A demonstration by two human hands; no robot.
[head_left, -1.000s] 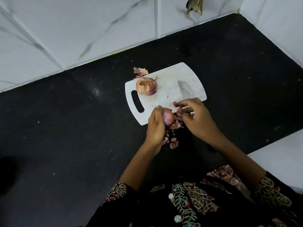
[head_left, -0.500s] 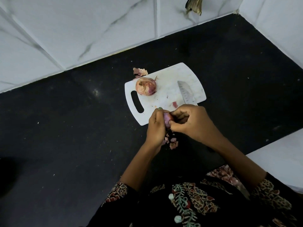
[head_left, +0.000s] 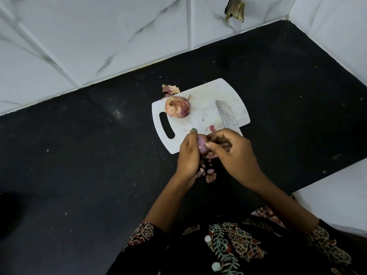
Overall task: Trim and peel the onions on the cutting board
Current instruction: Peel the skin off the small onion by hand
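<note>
At the near edge of the white cutting board [head_left: 200, 118], the left hand [head_left: 188, 153] gripped a small purple onion [head_left: 202, 144] while the right hand [head_left: 234, 153] pinched its skin, a second onion [head_left: 177, 106] resting on the board beside the knife [head_left: 225, 114].

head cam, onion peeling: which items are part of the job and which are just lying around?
In the job:
- small onion, held by left hand, right hand peeling it
- unpeeled onion
- cutting board
- knife
- peel scraps on the countertop

Lying about:
- dried leaf-like scrap on the wall tiles
</note>
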